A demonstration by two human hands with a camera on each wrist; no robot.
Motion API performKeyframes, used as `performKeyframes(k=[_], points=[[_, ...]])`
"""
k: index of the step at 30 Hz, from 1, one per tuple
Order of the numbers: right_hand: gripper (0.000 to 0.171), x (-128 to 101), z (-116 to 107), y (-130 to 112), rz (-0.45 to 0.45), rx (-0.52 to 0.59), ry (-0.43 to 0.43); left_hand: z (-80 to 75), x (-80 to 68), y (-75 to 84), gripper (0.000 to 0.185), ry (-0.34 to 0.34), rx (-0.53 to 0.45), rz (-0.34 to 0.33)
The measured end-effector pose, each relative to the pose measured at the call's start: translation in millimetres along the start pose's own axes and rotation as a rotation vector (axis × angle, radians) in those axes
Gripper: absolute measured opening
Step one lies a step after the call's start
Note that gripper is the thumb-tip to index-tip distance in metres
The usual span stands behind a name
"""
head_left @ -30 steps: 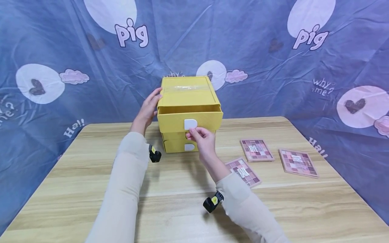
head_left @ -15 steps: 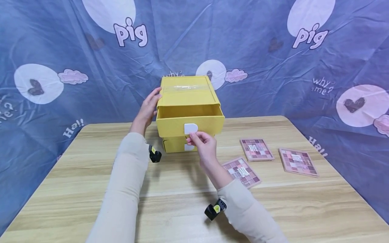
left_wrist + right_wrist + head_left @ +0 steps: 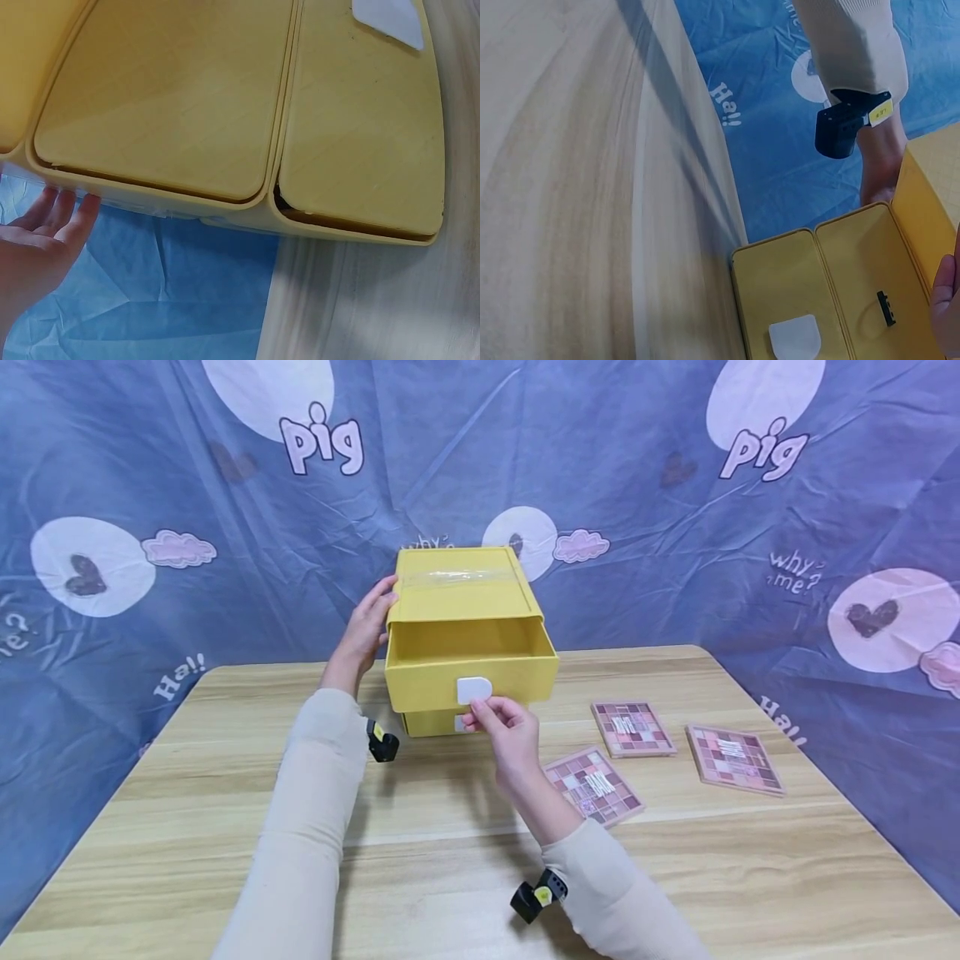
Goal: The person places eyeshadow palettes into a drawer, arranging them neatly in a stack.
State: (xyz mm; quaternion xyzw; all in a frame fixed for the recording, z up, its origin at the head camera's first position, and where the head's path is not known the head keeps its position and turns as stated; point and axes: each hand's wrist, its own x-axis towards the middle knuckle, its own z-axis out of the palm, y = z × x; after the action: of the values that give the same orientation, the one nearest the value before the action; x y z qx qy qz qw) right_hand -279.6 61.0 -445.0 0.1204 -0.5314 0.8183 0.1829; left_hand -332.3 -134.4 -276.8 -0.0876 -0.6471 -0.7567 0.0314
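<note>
My right hand (image 3: 516,739) pinches the rounded white tab (image 3: 474,690) on the front of the yellow box-shaped top drawer (image 3: 420,687), thumb and curled fingers meeting at its lower edge. The drawer juts from the yellow three-tier cabinet (image 3: 465,597) standing on the pale wood-grain table (image 3: 217,802). My left hand (image 3: 365,631) (fingers extended) rests against the cabinet's left side. Three flat, square pink cases (image 3: 633,729) lie to the right.

Smooth plastic drawer unit (image 3: 465,602) (glossy tape (image 3: 457,577))
</note>
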Motion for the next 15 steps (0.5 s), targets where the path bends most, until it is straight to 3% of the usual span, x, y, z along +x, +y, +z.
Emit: performKeyframes(k=[11,12,15], points=[[0.017,-18.9,-3.6,-9.4,0.010,0.001,-0.028,0.3,-0.6,0.6,0.045,0.006,0.006,-0.002],[0.014,-23.5,1.6,-21.3,0.016,-0.006,-0.035,0.3,-0.7,0.4,0.044,0.008,0.000,-0.001],[0.013,-31.0,2.4,-26.4,0.027,-0.024,-0.037,0.7,-0.5,-0.4,0.044,0.009,-0.019,0.002]])
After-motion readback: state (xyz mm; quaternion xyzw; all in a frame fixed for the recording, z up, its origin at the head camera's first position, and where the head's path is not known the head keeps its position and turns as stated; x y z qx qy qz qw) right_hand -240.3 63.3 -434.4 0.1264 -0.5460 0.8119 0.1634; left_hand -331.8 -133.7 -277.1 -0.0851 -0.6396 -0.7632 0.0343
